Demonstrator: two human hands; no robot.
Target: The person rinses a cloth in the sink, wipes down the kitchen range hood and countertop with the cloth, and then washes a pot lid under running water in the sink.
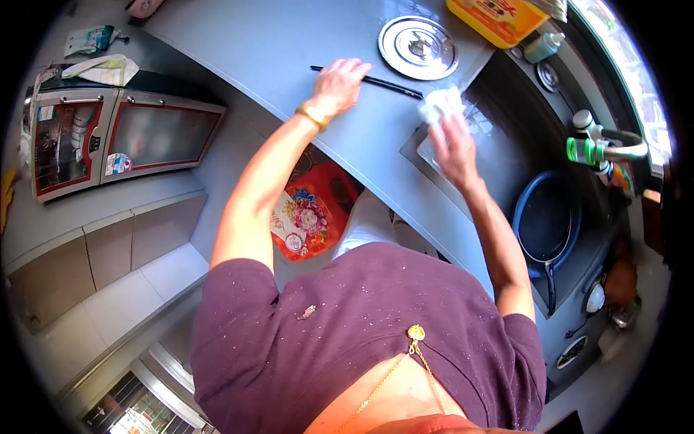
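My left hand (338, 87) is over a pair of black chopsticks (390, 86) on the grey countertop (267, 43), its fingers closed around their left part. My right hand (454, 145) reaches to the edge of the sink, its fingers on a crumpled white cloth (441, 105) at the right end of the chopsticks. The cloth and fingertips are slightly blurred. Just beyond the chopsticks lies a round steel lid (418, 48).
A black pan (547, 220) sits in the sink (499, 145) at right, below a faucet (607, 150). A yellow box (499, 20) and a bottle (544, 47) stand at the back. A glass-door cabinet (163, 137) is at left.
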